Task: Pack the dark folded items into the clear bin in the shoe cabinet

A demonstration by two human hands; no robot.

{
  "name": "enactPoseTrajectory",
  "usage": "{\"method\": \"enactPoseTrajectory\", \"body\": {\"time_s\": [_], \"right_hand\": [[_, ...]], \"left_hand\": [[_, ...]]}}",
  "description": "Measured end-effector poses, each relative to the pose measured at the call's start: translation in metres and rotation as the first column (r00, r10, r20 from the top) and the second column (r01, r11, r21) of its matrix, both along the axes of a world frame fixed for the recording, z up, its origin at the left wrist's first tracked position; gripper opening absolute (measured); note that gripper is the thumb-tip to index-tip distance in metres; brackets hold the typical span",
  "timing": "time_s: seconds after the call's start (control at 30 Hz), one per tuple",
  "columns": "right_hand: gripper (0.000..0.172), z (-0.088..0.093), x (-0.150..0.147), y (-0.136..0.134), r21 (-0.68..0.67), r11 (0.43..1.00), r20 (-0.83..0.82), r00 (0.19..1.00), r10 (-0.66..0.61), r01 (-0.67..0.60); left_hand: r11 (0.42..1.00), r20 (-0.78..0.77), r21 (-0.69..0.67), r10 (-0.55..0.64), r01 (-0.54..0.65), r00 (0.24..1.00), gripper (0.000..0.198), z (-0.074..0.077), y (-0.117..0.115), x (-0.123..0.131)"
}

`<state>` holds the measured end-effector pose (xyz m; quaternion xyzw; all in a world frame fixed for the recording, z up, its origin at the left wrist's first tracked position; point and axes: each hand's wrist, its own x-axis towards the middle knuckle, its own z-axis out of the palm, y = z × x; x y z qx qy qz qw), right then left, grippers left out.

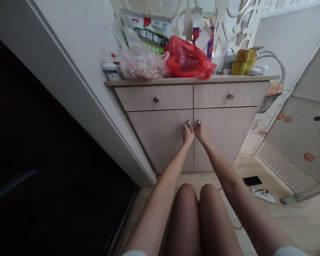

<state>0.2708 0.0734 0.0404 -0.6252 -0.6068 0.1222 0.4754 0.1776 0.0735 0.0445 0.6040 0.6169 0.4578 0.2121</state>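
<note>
A pale wood-grain cabinet stands in front of me, its left door (160,135) and right door (224,131) both closed. My left hand (188,135) is closed around the left door's metal handle (188,122). Close beside it, my right hand (201,133) grips the right door's metal handle (198,122). The lower parts of both handles are hidden by my fingers. Above the doors are two closed drawers, the left drawer (138,97) and the right drawer (213,96), each with a round knob.
On the cabinet top (149,82) lie a clear plastic bag (144,60), a red plastic bag (186,58), a white bottle (111,71) and yellow packs (242,62). A phone (252,181) and a power strip (264,195) with cables lie on the floor to the right.
</note>
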Motion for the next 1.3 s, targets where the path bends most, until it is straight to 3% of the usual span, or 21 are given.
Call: {"method": "enactPoseTrajectory", "body": {"time_s": [0.2,0.4,0.6,0.83,1.1,1.3], "right_hand": [[0.028,-0.015,-0.001,-0.022,-0.008,0.998,0.018,0.998,-0.06,0.06],[0.025,-0.033,0.021,-0.089,0.07,0.996,0.044,0.998,-0.054,0.051],[0.036,-0.046,0.059,-0.161,0.222,0.972,-0.054,0.997,-0.062,0.073],[0.05,-0.055,0.111,-0.227,0.221,0.96,-0.094,0.984,-0.153,0.171],[0.057,-0.05,0.146,-0.27,0.212,0.936,-0.076,0.96,-0.271,0.281],[0.06,-0.062,0.19,-0.3,0.195,0.827,-0.029,0.846,-0.532,0.526]], "left_hand": [[0.998,-0.021,0.065,0.025,-0.024,0.999,0.028,-0.021,-0.026,-0.01],[0.98,0.05,0.174,0.086,-0.093,0.995,0.02,-0.045,-0.079,-0.033],[0.928,0.176,0.318,0.144,-0.195,0.974,0.021,-0.066,-0.138,-0.082],[0.848,0.166,0.397,0.311,-0.352,0.936,0.023,-0.071,-0.185,-0.137],[0.725,0.121,0.463,0.519,-0.51,0.846,0.023,-0.073,-0.215,-0.195],[0.689,0.128,0.439,0.588,-0.577,0.799,0.028,-0.071,-0.233,-0.266]]}}
